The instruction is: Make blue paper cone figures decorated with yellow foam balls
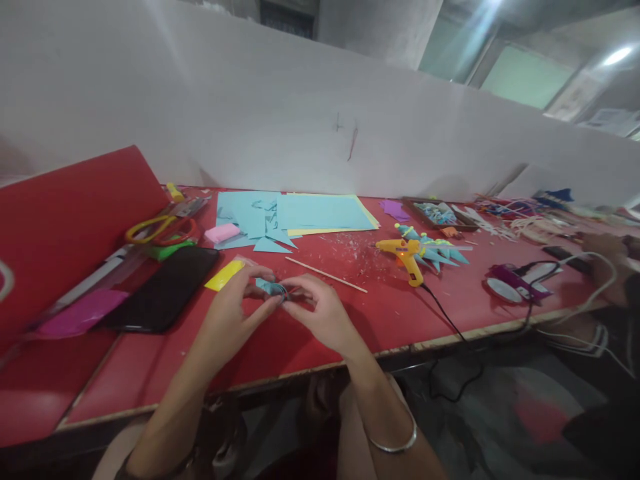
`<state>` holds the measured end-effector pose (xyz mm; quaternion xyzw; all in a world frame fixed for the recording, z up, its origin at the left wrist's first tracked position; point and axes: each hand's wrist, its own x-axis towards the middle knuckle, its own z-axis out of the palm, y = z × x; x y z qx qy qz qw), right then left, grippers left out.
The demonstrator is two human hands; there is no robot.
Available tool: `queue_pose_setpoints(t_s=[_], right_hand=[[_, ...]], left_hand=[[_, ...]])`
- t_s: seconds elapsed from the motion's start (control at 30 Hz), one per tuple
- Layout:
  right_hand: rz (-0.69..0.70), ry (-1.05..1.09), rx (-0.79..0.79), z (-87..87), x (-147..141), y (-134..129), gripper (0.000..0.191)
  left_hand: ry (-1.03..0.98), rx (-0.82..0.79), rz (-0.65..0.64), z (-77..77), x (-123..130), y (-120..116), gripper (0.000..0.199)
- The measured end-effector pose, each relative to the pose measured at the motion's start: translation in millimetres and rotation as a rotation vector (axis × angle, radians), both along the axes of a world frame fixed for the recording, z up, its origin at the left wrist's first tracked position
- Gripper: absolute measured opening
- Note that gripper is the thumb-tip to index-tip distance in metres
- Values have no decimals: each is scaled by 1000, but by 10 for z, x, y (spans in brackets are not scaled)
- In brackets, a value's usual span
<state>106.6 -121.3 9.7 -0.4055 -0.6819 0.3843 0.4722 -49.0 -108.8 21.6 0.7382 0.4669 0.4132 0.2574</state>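
Observation:
A small light-blue paper piece (270, 287) with curled strips is held between both hands near the table's front. My left hand (239, 308) is closed on its left side, fingers and thumb pinching it. From the right, my right hand (320, 308) grips its other end with bent fingers. Just behind the hands a thin wooden stick (326, 274) lies on the red table (280, 340). A yellow packet (225, 274) is beside my left hand. Light-blue paper sheets and cut triangles (270, 233) lie farther back.
Right of centre are a yellow glue gun (403, 253) with a black cord and blue paper cones (443, 253). A black phone-like slab (167, 293), scissors (163, 230) and a pink packet (83, 312) lie left. Another person's hand (603, 250) is at far right.

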Motion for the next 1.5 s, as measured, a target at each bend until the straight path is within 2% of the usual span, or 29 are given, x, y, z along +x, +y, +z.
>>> queue_pose_setpoints(t_s=[0.3, 0.5, 0.57, 0.67, 0.77, 0.87, 1.03, 1.2, 1.5], right_hand=[[20, 86, -74, 58, 12, -50, 27], [-22, 51, -4, 38, 28, -47, 24], [-98, -36, 74, 35, 30, -41, 23], [-198, -279, 190, 46, 44, -37, 19], [-258, -514, 228, 59, 67, -39, 18], [-321, -620, 232, 62, 83, -42, 19], [-369, -577, 198, 50, 77, -44, 17], [-406, -553, 164, 57, 48, -45, 17], [-374, -615, 120, 96, 43, -57, 22]], left_hand=[[-60, -15, 63, -17, -20, 5, 20], [-93, 52, 58, -43, -17, 9, 18], [-70, 73, 47, -62, -11, 16, 17], [-31, 73, 37, -73, 8, 15, 18], [-36, 74, 31, -50, 15, -3, 17], [29, 188, 5, -6, -14, -19, 7], [233, 385, -81, 12, -66, -10, 8], [257, 467, -99, -47, -40, 8, 7], [382, 467, -81, -130, -44, 39, 16]])
